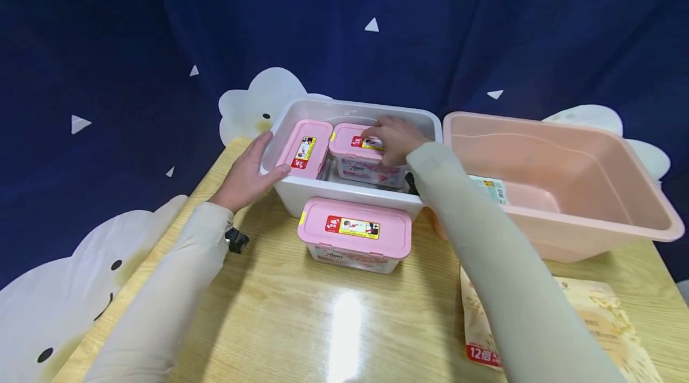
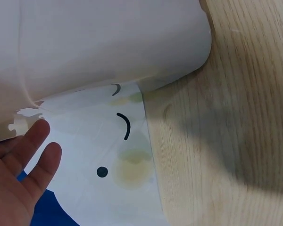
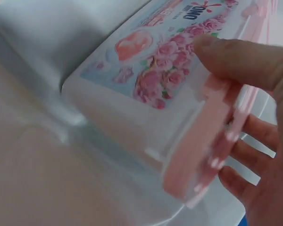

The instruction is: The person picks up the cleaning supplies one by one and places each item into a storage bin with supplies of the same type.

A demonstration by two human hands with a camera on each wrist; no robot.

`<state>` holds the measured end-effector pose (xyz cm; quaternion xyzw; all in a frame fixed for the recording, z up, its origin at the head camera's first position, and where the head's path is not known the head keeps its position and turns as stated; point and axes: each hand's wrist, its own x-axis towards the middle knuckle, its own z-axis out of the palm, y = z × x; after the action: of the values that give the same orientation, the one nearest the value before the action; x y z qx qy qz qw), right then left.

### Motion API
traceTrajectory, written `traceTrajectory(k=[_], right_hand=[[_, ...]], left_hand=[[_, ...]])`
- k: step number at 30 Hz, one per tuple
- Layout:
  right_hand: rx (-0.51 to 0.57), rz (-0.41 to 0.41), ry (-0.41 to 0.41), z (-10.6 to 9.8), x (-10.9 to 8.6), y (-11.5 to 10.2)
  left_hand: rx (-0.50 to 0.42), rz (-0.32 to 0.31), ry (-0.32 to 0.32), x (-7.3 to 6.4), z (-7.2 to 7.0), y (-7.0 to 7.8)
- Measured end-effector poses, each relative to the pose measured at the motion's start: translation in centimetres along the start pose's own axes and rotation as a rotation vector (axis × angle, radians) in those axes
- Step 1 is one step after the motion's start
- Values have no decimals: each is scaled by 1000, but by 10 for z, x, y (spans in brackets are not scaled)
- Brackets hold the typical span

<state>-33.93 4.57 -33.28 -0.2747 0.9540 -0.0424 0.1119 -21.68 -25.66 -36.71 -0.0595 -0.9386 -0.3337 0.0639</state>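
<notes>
A white plastic bin [image 1: 357,191] stands on the table with two pink-lidded OMO laundry pod boxes inside. At its left end lies one box [image 1: 317,131], lengthwise. My right hand [image 1: 398,139] grips the other box [image 3: 127,99] across its lid: the thumb presses the rose-printed side, the fingers lie over the lid. That box sits crosswise in the bin, its lid partly covered by my hand. My left hand [image 1: 244,176] rests at the bin's left rim, fingers extended along the outside and thumb over the front corner. A third OMO box [image 1: 355,230] stands just in front of the bin.
Close on the right of the white bin is a larger pink basin [image 1: 570,227] with a pale green printed packet [image 1: 491,189] inside. A beige printed bag [image 1: 597,311] lies at the right front, partly under my right forearm. A dark blue curtain [image 1: 344,24] hangs behind the table.
</notes>
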Motion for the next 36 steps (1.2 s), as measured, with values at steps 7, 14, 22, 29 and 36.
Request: traceTrajectory(k=[7,14,22,29,36], right_hand=[[19,21,7,0,2,1],[47,56,-14,0,-1,2],[93,76,-54,-1,-1,4],[44,27,11,-2,-4,5],[65,2,-41,-15,-7,2]], left_hand=[[-2,11,8,3,-2,0],[12,2,-8,5,0,2],[9,22,-1,8,2,1],[0,10,-18,9,2,3],[12,22,-18,11,-1,0]])
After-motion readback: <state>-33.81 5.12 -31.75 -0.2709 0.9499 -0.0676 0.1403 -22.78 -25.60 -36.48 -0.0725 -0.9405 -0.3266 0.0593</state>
